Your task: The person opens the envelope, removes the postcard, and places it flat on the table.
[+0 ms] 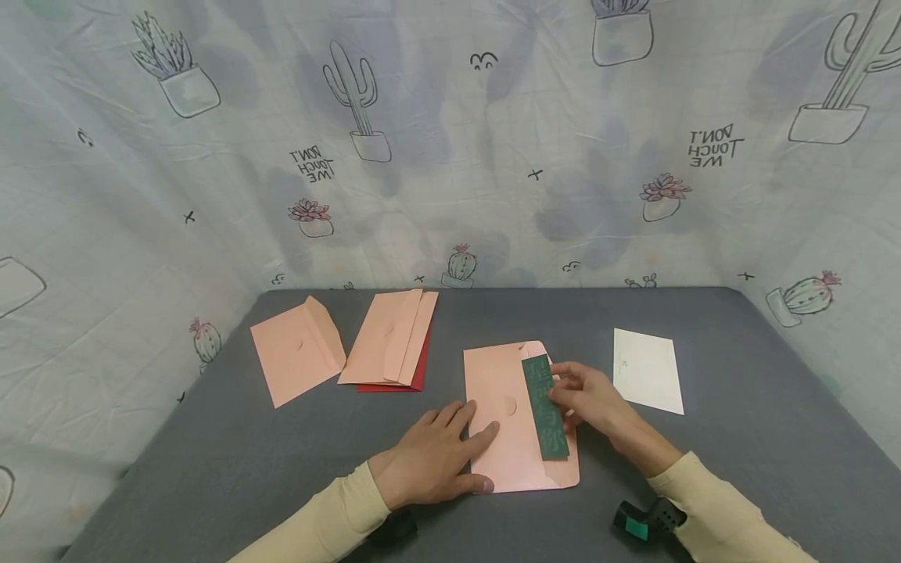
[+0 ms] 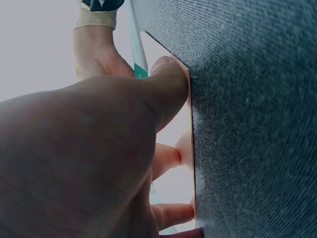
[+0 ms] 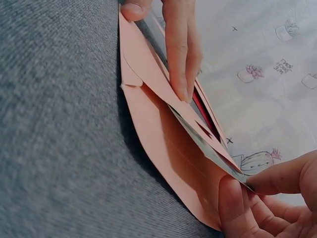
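Inside pink envelope, partly | green card, outer edge pinched in right grip | left grip spread

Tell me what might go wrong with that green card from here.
The green card pokes partly out of the pink envelope, so a corner could snag and crease. The right hand pinches its outer edge, so a hard push might bend it. The left hand rests on the envelope; if it lifts, the envelope might slide.

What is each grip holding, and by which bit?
The right grip pinches the green card by its long right-hand edge; the left grip only rests on the pink envelope.
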Demonstrator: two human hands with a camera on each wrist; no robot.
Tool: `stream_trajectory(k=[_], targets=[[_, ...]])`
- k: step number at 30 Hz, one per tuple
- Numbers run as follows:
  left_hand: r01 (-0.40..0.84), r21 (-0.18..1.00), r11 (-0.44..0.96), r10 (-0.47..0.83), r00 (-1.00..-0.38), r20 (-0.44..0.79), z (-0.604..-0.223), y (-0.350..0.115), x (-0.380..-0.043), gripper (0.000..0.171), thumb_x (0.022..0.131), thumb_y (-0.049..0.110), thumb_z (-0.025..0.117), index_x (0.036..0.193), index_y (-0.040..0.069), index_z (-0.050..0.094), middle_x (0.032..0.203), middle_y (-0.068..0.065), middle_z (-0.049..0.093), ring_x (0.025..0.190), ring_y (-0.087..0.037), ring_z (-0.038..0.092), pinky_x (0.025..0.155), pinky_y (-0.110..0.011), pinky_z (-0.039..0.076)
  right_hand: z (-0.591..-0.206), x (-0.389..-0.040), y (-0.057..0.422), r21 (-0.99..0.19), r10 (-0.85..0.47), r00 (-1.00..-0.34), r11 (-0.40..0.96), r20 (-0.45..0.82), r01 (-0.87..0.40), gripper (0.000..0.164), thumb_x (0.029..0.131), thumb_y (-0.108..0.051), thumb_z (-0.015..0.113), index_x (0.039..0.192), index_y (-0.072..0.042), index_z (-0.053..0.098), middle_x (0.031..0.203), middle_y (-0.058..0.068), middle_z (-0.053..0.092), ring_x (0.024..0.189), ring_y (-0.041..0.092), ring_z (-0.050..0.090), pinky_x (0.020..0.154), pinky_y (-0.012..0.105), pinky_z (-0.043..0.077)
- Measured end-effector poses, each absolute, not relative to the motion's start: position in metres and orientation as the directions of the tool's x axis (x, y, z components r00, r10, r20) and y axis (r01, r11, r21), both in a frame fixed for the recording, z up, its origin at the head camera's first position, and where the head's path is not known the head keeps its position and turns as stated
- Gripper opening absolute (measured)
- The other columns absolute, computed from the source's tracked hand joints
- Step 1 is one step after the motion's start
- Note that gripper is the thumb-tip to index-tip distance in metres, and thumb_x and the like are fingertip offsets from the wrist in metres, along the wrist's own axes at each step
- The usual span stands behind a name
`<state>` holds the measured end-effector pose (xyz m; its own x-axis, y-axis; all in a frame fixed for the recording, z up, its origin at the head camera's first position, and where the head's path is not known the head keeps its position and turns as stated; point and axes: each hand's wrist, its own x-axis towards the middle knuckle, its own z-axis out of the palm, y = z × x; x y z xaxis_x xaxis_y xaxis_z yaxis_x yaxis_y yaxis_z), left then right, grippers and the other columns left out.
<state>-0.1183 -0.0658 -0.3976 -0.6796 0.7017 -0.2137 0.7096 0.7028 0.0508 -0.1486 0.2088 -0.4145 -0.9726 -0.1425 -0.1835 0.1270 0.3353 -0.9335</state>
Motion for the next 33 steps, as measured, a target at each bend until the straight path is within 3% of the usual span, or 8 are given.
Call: stream_trajectory(k=[15, 33], targets=[[0.718, 0.048, 0.694, 0.711, -0.674, -0.200, -0.399, -0.066, -0.120, 0.072, 0.096, 0.063, 0.054, 0.158, 0.030, 0.036, 0.161, -0.013, 0.037, 0.147, -0.032, 0.039, 0.114, -0.051, 0.040, -0.406, -0.153, 0.219, -0.922, -0.107, -0.978, 0.363, -0.182, 0.132, 0.053, 0.099, -0.013, 0.057, 0.146, 0.005, 0.042, 0.109, 0.019, 0.067, 0.075, 0.018, 0.064, 0.062, 0.037, 0.057], [0.698, 0.053, 0.714, 0.688, -0.686, -0.237, -0.400, -0.064, -0.120, 0.074, 0.094, 0.065, 0.055, 0.158, 0.033, 0.035, 0.163, -0.011, 0.035, 0.148, -0.032, 0.037, 0.116, -0.052, 0.039, -0.397, -0.156, 0.228, -0.899, -0.056, -0.980, 0.409, -0.193, 0.155, 0.047, 0.099, -0.016, 0.057, 0.140, 0.005, 0.047, 0.108, 0.016, 0.067, 0.079, 0.016, 0.064, 0.065, 0.036, 0.056]])
